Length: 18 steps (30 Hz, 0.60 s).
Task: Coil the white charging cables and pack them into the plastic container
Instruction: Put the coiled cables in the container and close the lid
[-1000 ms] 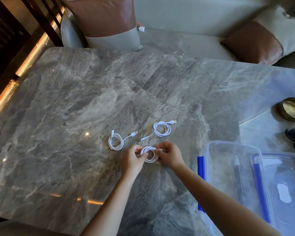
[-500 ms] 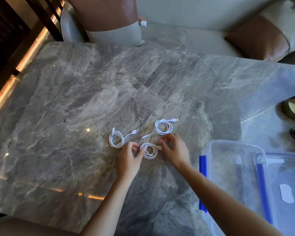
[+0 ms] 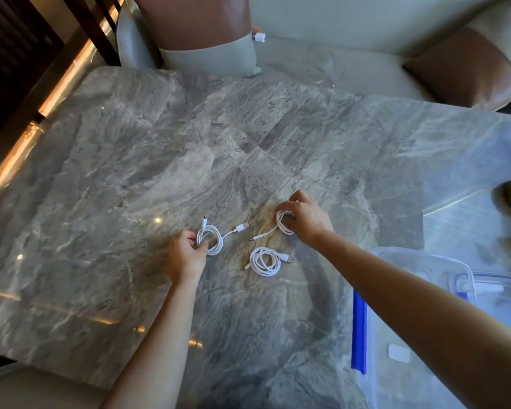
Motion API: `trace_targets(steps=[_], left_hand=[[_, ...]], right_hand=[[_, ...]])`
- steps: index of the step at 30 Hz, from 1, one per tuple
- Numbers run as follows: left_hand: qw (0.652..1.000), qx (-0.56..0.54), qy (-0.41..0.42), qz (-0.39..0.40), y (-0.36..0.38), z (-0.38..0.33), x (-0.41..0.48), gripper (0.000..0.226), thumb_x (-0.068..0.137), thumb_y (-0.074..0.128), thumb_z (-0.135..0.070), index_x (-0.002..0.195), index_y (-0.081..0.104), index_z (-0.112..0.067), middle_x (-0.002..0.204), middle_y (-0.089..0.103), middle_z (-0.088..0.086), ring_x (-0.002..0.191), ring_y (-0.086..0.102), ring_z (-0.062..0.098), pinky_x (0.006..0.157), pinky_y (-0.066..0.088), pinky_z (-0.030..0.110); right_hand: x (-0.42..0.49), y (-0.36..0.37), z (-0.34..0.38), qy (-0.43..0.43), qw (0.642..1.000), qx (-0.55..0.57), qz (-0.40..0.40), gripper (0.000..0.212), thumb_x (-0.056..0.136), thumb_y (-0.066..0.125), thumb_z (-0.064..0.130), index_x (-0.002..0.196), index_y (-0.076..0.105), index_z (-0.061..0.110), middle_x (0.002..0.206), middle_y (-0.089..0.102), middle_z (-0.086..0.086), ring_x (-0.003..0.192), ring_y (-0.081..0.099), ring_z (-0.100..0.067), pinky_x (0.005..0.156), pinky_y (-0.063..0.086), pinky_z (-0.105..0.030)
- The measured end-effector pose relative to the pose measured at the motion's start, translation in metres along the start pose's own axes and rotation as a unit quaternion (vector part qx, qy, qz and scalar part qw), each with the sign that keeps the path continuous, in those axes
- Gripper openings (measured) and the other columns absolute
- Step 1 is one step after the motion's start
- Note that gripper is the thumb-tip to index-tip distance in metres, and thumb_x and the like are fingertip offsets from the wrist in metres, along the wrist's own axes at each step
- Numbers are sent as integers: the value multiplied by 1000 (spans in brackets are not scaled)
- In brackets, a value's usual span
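Where your right hand [image 3: 306, 219] curls round right coil [image 3: 283, 224], fingers hide most of it; left hand [image 3: 186, 255] pinches left coil [image 3: 210, 239]; container [image 3: 419, 262] cut off by frame

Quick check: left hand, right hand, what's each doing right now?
Left hand: grip closed on the left coiled cable.
Right hand: grip closed on the far coiled cable.

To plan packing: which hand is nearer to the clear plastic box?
Right. The right hand grips a cable coil left of the box; the left hand is farther left, gripping another coil.
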<state>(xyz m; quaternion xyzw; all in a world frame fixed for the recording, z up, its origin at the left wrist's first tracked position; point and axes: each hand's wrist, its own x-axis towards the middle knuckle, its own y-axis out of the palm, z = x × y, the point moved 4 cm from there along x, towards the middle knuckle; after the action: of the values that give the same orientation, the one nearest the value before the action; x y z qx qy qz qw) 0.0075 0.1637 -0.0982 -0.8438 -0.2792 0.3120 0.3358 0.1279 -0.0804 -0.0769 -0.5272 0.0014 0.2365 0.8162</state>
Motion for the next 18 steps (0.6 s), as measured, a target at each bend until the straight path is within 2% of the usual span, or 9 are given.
trace_targets(steps=[3, 6, 8, 12, 13, 16, 18], left_hand=[[1000, 6, 6, -9, -4, 3, 2, 10, 72, 70, -18, 80, 64, -15, 83, 70, 6, 75, 63, 27, 63, 42, 29], [1000, -24, 16, -5, -8, 10, 3, 12, 71, 74, -17, 79, 66, -12, 83, 72, 11, 69, 63, 25, 60, 41, 26], [998, -48, 28, -5, -14, 13, 2, 16, 69, 77, -18, 78, 67, -10, 80, 72, 13, 61, 60, 20, 55, 41, 24], [992, -113, 57, -14, -39, 8, -1, 15, 70, 76, -11, 76, 64, -15, 75, 68, 13, 66, 63, 27, 66, 48, 30], [989, -123, 76, -19, -46, 1, -2, 15, 70, 75, -10, 76, 63, -16, 75, 67, 13, 64, 63, 26, 65, 49, 28], [979, -133, 149, -29, -69, -36, -13, 17, 70, 77, -14, 74, 62, -21, 70, 66, 6, 57, 56, 8, 54, 42, 6], [971, -128, 204, 0, -76, -72, -30, 18, 69, 77, -14, 72, 63, -24, 65, 64, -5, 56, 56, 1, 52, 40, 2]], right_hand=[[1, 1, -1, 2, 1000, -17, -9, 25, 81, 59, 14, 100, 67, 28, 109, 53, -3, 106, 53, -24, 68, 47, -34], [1, -4, -2, 1, 1000, -21, -16, 28, 76, 60, 10, 94, 69, 29, 103, 58, -2, 100, 58, -23, 61, 43, -28], [1, -14, -3, 10, 999, 5, -33, 25, 78, 57, 12, 92, 71, 28, 101, 62, -3, 97, 60, -26, 64, 43, -28], [-10, -58, -8, 14, 994, 69, -85, 18, 79, 62, 14, 92, 73, 21, 95, 68, -9, 89, 63, -29, 73, 48, -32], [-16, -73, -9, 8, 991, 84, -100, 18, 78, 64, 11, 91, 73, 18, 92, 70, -11, 86, 64, -29, 74, 48, -33], [-44, -124, -17, 5, 979, 138, -152, 14, 75, 64, 5, 86, 73, 9, 79, 72, -16, 74, 66, -22, 71, 50, -33], [-71, -153, -28, 23, 971, 178, -161, 10, 75, 63, 2, 82, 70, 2, 69, 67, -20, 66, 62, -22, 69, 53, -42]])
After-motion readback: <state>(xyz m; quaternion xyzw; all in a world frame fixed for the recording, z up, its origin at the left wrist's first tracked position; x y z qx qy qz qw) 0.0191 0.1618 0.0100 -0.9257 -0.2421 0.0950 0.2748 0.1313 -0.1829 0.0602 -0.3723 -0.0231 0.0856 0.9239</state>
